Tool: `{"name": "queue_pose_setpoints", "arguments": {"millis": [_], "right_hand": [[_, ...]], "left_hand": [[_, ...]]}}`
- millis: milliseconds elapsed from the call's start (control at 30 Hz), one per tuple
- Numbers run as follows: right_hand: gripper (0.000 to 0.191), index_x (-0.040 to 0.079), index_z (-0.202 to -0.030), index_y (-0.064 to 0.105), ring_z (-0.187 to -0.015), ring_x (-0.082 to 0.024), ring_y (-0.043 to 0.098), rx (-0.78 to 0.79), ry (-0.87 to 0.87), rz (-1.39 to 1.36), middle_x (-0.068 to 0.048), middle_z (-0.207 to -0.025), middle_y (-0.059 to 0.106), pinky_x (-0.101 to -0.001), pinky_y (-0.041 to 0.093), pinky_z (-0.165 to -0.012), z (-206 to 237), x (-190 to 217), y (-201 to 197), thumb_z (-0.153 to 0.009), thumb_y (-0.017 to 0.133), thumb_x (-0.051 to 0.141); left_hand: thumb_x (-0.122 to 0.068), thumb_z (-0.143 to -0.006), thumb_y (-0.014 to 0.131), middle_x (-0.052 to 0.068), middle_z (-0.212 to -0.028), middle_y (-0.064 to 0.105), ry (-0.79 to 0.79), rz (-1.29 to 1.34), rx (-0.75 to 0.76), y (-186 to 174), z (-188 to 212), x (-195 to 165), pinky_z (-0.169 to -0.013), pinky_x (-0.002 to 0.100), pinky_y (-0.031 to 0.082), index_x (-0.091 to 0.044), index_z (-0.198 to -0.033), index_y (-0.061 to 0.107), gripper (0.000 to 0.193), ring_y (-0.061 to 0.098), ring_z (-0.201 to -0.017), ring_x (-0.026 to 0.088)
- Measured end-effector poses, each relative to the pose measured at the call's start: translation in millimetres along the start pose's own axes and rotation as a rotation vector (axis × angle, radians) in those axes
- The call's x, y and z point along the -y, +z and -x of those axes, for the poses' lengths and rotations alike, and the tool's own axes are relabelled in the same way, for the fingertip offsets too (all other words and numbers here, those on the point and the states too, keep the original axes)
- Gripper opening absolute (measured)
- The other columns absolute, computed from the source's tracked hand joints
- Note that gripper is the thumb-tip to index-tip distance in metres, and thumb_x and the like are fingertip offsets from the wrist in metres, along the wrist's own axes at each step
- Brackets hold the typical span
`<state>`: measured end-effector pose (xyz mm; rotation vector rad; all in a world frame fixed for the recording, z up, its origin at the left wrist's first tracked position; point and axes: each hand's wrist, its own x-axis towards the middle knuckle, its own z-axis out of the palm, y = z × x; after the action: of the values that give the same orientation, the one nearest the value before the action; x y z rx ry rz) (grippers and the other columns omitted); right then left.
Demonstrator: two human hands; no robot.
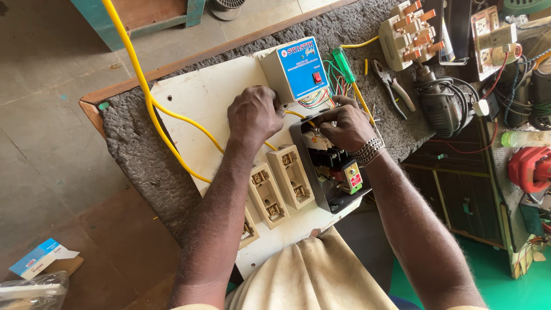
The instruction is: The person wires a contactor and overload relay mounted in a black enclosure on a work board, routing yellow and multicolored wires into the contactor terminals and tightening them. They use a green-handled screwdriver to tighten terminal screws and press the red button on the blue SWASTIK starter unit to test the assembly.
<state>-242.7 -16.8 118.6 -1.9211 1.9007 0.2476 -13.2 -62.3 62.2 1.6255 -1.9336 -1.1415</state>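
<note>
Hands apart: left hand [254, 113] fisted beside one blue box [295, 67]; right hand [342, 126] pinching wiring inside one black enclosure [327, 198]; three cream fuse holders [267, 194] alongside.

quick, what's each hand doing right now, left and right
Left hand: closed, knuckles up, beside the blue-fronted white box; what it grips cannot be told.
Right hand: fingers pinched inside the open black switch box.

At ten o'clock from my view I see a grey concrete floor [51, 86] in even daylight. At twelve o'clock, a teal-painted wooden frame [146, 17] stands on it. A grey stone-topped bench [143, 172] with a wood edge runs across the centre. At four o'clock sits a dark wooden cabinet [459, 189] over green flooring [493, 287]. At eight o'clock lies brown board [126, 247].
</note>
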Motion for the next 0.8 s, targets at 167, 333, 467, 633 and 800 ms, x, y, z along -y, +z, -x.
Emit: {"name": "queue_pose_setpoints", "arguments": {"millis": [167, 333, 467, 633, 800], "right_hand": [[0.032, 0.026, -0.102, 0.084, -0.143, -0.03, 0.042, 0.027, 0.03, -0.026, -0.001, -0.108, 0.078, -0.0498, 0.033, -0.115, -1.4, -4.7, -2.4, -0.082, 0.059, 0.03], [0.037, 0.026, -0.106, 0.082, -0.143, -0.034, 0.041, 0.04, -0.025, -0.07, 0.001, -0.114, 0.077, -0.0522, 0.032, -0.116, -6.4, -16.3, -6.8, -0.084, 0.052, 0.03], [0.039, 0.027, -0.108, 0.081, -0.143, -0.032, 0.039, 0.049, -0.049, -0.128, 0.002, -0.119, 0.075, -0.055, 0.028, -0.112, -7.4, -25.9, -10.1, -0.082, 0.052, 0.03], [0.036, 0.025, -0.107, 0.081, -0.142, -0.028, 0.04, 0.059, -0.103, -0.148, 0.004, -0.118, 0.076, -0.0549, 0.026, -0.112, -12.9, -35.1, -16.0, -0.084, 0.053, 0.031], [0.038, 0.024, -0.108, 0.081, -0.141, -0.025, 0.041, 0.09, -0.106, -0.197, 0.003, -0.115, 0.075, -0.0551, 0.023, -0.113, -23.8, -50.7, -20.5, -0.081, 0.054, 0.028]], "left_hand": [[-0.021, -0.077, 0.082, 0.005, -0.089, 0.066, 0.372, 0.14, -0.296, -4.4, 18.4, -21.0, -0.075, 0.041, 0.057, -0.013, -0.079, 0.073, 0.013, 0.069, -0.089, 0.026], [-0.019, -0.082, 0.075, 0.012, -0.09, 0.064, 0.386, 0.051, -0.321, 15.1, 72.3, -59.6, -0.074, 0.041, 0.053, -0.011, -0.089, 0.072, 0.011, 0.067, -0.091, 0.032], [-0.009, -0.093, 0.06, 0.007, -0.071, 0.069, 0.245, -0.024, -0.05, 29.5, 78.2, -70.7, -0.069, 0.045, 0.046, -0.003, -0.131, 0.064, 0.039, 0.068, -0.062, 0.025], [-0.008, -0.09, 0.056, 0.006, -0.064, 0.069, 0.225, -0.037, 0.02, 35.0, 63.5, -78.9, -0.076, 0.045, 0.04, -0.006, -0.136, 0.061, 0.046, 0.067, -0.057, 0.024], [-0.007, -0.087, 0.056, 0.008, -0.065, 0.07, 0.208, -0.003, 0.052, 44.5, 45.5, -88.7, -0.078, 0.046, 0.038, -0.002, -0.134, 0.06, 0.047, 0.068, -0.059, 0.026]]}}
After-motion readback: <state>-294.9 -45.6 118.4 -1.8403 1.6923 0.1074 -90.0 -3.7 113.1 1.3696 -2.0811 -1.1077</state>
